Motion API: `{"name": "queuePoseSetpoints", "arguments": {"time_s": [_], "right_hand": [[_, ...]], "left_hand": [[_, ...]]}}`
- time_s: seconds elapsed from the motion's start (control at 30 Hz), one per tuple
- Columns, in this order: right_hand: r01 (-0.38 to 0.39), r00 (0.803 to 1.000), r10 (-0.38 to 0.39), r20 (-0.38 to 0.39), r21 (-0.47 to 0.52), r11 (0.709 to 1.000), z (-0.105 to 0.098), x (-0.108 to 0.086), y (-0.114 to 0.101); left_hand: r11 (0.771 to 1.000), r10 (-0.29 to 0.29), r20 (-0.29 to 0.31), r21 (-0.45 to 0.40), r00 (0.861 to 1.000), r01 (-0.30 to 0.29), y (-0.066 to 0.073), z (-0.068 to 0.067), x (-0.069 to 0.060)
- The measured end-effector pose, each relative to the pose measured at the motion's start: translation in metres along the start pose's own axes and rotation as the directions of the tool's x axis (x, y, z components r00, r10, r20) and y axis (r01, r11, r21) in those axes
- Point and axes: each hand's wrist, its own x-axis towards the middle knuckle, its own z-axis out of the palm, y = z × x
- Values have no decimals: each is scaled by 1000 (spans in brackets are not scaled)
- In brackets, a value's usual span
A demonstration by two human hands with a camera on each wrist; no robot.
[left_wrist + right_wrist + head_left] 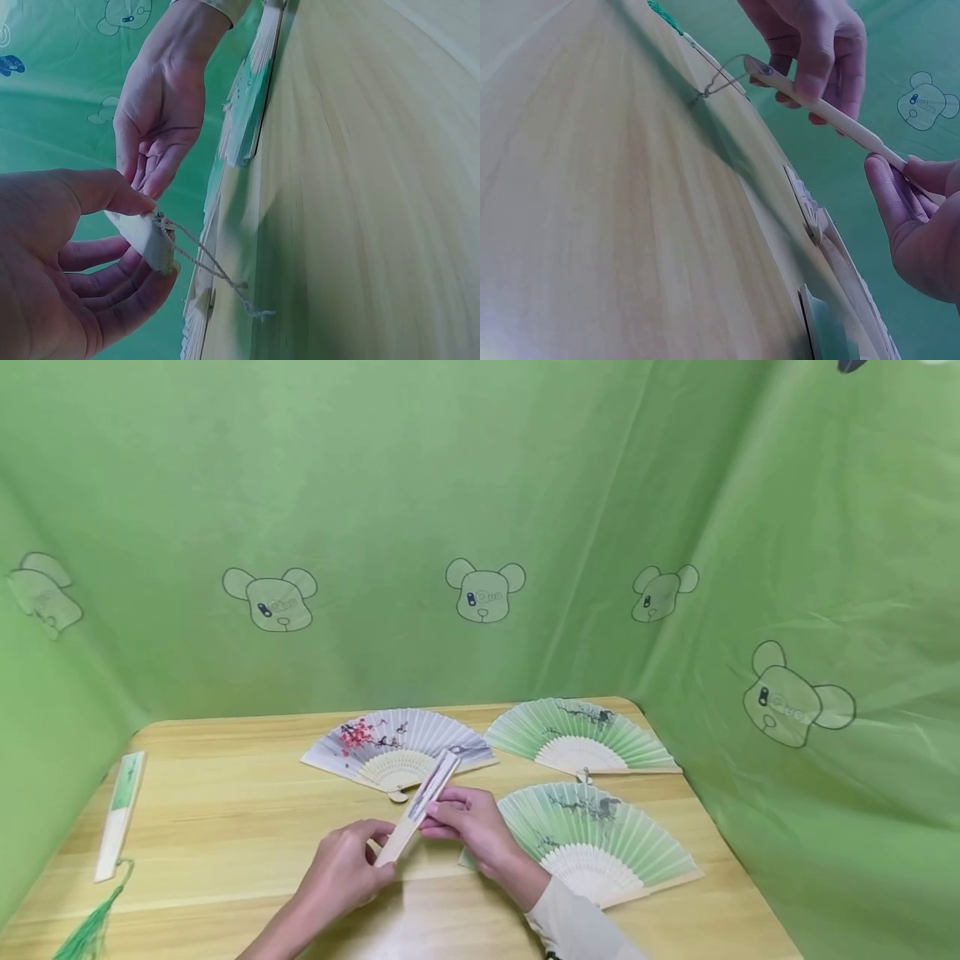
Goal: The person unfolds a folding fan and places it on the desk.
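Note:
Above the table, both hands hold a folded hand fan (403,832) with pale wooden ribs, tilted up and to the right. My left hand (343,867) grips its lower pivot end, thumb on one side and fingers on the other. My right hand (482,831) pinches it farther up, near the printed folded part. From the pivot end hangs a thin knotted cord (217,268), seen in the left wrist view. Behind the folded fan, a spread grey-white fan (431,732) with red blossoms lies on the table, partly covered by its tip.
Two spread green fans lie at the right, one farther back (626,742) and one nearer (645,843), partly behind the right forearm. Near the table's left edge lies a folded green fan (120,802) with a green tassel (93,927). Green curtains (375,485) enclose the wooden table (225,793).

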Motion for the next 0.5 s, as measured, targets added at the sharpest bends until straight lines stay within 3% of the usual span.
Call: {"name": "queuePoseSetpoints", "arguments": {"time_s": [0.5], "right_hand": [[-7, 1000, 6, -14, -25, 1000, -2, -3, -1]], "left_hand": [[992, -16, 7, -128, 1000, 17, 9, 8, 9]]}}
